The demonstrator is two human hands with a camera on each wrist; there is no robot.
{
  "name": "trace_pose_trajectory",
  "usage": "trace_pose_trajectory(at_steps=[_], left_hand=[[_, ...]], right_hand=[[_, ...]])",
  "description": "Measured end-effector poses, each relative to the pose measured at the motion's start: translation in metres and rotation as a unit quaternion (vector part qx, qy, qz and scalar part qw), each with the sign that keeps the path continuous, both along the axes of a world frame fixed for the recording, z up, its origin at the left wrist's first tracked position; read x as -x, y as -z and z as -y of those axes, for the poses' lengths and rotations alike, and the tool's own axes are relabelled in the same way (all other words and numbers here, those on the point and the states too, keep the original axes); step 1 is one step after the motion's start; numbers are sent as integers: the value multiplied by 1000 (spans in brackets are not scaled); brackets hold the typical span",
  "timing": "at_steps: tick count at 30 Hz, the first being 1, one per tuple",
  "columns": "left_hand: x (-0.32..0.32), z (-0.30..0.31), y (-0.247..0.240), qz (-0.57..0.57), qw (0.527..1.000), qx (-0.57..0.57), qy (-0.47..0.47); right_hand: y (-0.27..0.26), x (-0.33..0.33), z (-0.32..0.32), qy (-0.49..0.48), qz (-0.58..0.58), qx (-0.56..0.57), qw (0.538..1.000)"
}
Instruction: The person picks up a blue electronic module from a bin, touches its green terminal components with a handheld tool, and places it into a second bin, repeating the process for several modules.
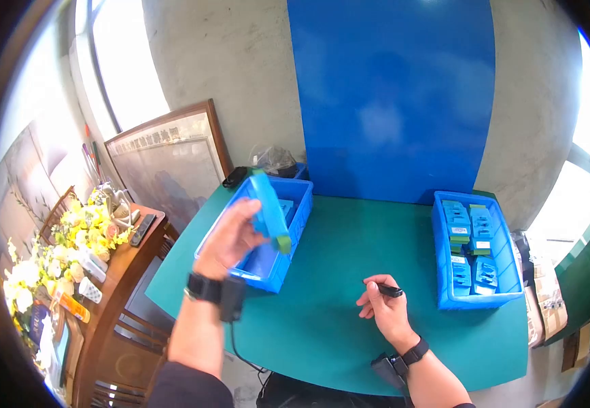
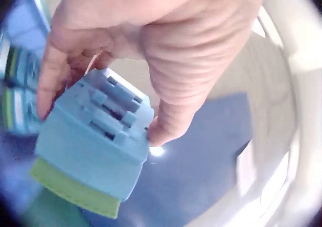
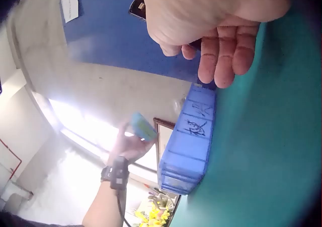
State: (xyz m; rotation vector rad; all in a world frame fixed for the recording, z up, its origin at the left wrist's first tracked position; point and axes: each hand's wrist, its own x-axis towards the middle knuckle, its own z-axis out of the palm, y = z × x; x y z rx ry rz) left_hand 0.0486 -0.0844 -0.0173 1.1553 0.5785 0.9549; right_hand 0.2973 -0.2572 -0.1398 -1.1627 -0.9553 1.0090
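My left hand (image 1: pixel 226 238) grips a light-blue plastic module (image 1: pixel 268 214) with green edging and holds it raised over the left blue bin (image 1: pixel 261 281). In the left wrist view, slots and small raised tabs show on the top of the module (image 2: pixel 95 128), with thumb and fingers on opposite sides. Above the green table, my right hand (image 1: pixel 390 316) holds a slim black pen-like object (image 1: pixel 391 292), its fingers partly curled. Most of that object is hidden behind the hand in the right wrist view. More blue modules (image 1: pixel 286 207) lie inside the left bin.
At the right of the green table (image 1: pixel 356 251) stands another blue bin (image 1: pixel 480 301) with several blue-and-green modules (image 1: pixel 483 272). A blue panel (image 1: pixel 390 102) rises behind the table. On the left, a wooden side table (image 1: pixel 115 292) carries yellow flowers (image 1: pixel 71 251) beside a framed picture (image 1: pixel 179 156).
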Motion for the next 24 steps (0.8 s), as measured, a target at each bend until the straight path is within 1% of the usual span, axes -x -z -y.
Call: trace_pose_trajectory(at_steps=[1,3,5,7,9,11,12,15,16,19,21,24], left_hand=[[-15,16,15,60,998,21,25],[-43,39,48,12,999,32,24],[-83,72,52,-52,997,54,30],[-104,75,79,-59,992,96,62],[-122,74,91,-48,988,118,82],[-121,69,98,-25,988,132,82],[-118,69,94,-18,987,136,81],[-115,61,104,-12,989,140,46],[-114,59,106,-16,990,136,44],[-115,58,109,-24,991,125,35],[-116,63,104,-18,993,117,21],[-117,64,109,20,990,126,54]], right_hand=[[0,-1,0,6,0,0,1000],[0,-3,0,25,-12,-11,1000],[-1,-6,1,45,-16,-17,999],[4,-8,-1,78,-1,-43,996],[10,-11,-3,99,4,-56,994],[1,-8,0,109,10,-35,993],[3,-10,1,94,22,-48,994],[-4,-7,3,69,3,-71,995],[-4,-8,4,63,37,-77,994],[-6,-4,5,49,91,-52,993],[-5,-2,6,57,73,-59,994],[-7,1,6,83,60,-70,992]])
